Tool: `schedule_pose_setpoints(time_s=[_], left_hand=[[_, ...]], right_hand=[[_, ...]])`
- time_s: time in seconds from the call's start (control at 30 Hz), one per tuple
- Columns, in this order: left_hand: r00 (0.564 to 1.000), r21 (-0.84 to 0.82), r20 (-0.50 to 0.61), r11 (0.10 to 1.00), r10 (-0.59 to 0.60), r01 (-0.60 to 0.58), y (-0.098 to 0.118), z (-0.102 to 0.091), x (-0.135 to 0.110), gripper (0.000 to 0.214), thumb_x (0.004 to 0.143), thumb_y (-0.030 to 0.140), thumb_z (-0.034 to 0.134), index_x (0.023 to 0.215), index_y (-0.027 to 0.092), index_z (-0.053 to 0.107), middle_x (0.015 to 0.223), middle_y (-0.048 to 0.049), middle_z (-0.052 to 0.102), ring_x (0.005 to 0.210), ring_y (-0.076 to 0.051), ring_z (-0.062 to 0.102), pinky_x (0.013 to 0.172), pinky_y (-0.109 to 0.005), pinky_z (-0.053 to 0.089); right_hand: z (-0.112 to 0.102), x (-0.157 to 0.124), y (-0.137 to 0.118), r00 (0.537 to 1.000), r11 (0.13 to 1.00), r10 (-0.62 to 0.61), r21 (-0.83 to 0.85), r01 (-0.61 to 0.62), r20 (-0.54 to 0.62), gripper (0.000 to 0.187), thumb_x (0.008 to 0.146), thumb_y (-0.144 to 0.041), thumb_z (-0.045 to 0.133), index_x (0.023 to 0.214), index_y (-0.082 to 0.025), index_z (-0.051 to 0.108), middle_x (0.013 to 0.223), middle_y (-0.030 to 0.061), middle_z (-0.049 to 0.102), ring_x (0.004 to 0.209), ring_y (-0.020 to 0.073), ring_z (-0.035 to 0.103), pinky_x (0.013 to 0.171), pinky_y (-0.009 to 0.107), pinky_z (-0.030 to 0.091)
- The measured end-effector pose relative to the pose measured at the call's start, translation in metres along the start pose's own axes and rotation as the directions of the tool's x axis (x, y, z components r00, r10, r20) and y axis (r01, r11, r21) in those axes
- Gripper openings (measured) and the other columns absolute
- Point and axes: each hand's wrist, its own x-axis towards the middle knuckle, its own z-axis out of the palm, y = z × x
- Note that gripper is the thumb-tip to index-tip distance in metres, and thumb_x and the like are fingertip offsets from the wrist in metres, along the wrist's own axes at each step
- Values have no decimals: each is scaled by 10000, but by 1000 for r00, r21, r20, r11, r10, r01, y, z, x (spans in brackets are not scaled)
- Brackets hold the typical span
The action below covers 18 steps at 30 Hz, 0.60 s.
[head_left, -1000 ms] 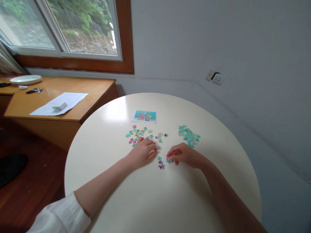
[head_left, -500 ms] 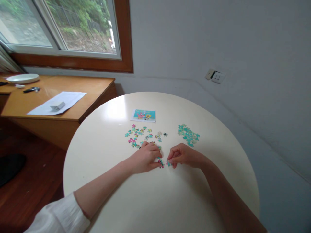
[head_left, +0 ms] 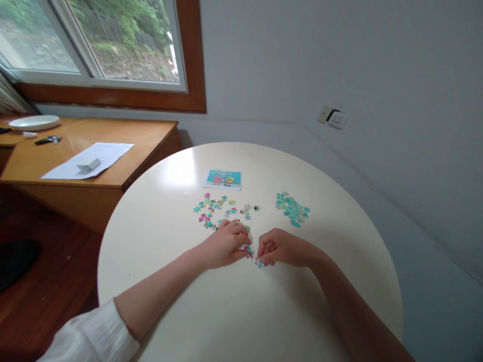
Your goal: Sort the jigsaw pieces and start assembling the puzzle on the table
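My left hand (head_left: pixel 228 244) rests on the white round table, its thumb and fingers closed on a small cluster of jigsaw puzzle pieces (head_left: pixel 248 251) in pink and teal. Close on its right, my right hand (head_left: pixel 281 248) pinches another pink and teal puzzle piece (head_left: pixel 259 262) at the tabletop, a small gap away from the cluster. Loose multicoloured puzzle pieces (head_left: pixel 207 204) lie beyond my left hand, which partly hides some. A heap of teal pieces (head_left: pixel 292 208) lies beyond my right hand. Behind them is a picture card (head_left: pixel 224 179) with cartoon figures.
The round table (head_left: pixel 241 311) stands by a wall with a socket (head_left: pixel 337 119). To the left is a wooden desk (head_left: pixel 151 136) bearing a paper sheet (head_left: pixel 109 151), a small white block (head_left: pixel 88 164) and a white plate (head_left: pixel 34 122). A window is above it.
My right hand has moved slightly toward me and left, carrying its puzzle piece along the tabletop. The left hand has stayed almost still on its cluster.
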Motion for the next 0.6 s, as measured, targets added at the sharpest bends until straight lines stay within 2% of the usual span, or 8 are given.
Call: schedule_pose_setpoints(time_s=[0.2,0.6], left_hand=[[1000,-18,-2,1000,5,-5,0,-1,0,164,807,334,569,879,196,622,958,-37,623,950,-182,512,804,-321,274],[1000,-18,-4,1000,11,-12,-2,1,0,178,796,343,591,895,201,629,966,-28,628,962,-177,521,801,-317,273]], right_hand=[[-2,0,3,1000,997,-2,-75,2,-3,113,606,-235,618,661,-137,631,562,12,631,525,114,550,494,208,387],[-1,0,3,1000,995,9,-103,-11,-20,104,619,-238,608,642,-138,618,542,-3,604,492,91,502,462,194,353]])
